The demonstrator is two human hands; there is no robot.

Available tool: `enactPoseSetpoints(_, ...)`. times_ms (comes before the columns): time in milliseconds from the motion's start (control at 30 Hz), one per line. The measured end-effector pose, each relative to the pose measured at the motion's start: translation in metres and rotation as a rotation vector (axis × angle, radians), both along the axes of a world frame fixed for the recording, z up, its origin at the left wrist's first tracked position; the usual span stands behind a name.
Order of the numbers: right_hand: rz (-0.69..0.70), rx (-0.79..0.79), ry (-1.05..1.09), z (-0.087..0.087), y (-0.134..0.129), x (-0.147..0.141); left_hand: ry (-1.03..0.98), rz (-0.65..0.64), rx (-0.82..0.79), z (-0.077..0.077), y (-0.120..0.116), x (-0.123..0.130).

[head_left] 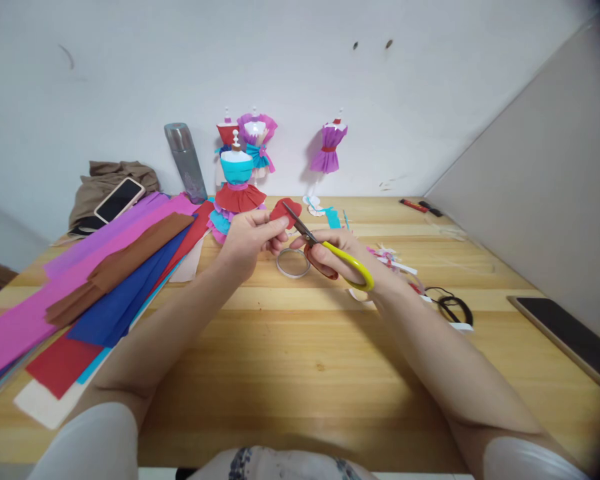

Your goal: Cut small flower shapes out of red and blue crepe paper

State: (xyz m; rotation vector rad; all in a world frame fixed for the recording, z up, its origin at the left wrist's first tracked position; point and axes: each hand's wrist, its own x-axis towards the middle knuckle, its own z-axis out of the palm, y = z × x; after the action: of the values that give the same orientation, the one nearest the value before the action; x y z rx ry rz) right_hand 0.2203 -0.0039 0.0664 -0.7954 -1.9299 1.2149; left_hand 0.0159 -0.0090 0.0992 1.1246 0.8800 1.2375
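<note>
The white wall [290,60] is quite bright, and the light seems to come from above, somewhat from the right: the purple dress [329,148] throws a soft shadow to its left. A broader shadow lies on the desk [260,373] beside the right forearm [430,343]. The scissors [309,235] are fairly clear, but fine details look smeared. The wide view stretches the sides, and the right edge becomes dark and blurred.

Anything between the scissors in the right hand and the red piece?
Nothing visible: the scissors in the right hand already overlap the red piece in this view. The left hand pinches its lower side, close to the blades but not between.
</note>
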Motion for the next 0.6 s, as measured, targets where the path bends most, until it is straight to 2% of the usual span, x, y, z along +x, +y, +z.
enactPoseSetpoints(500, 0.008, 0.005, 0.025, -0.0035, 0.0023, 0.0002, 0.117, -0.012, -0.032, 0.0051, 0.0018, -0.0047)
enactPoseSetpoints(600, 0.004, -0.003, 0.009, -0.0011, 0.0, 0.0, 0.138, 0.028, -0.023, 0.0081, 0.0005, -0.0045)
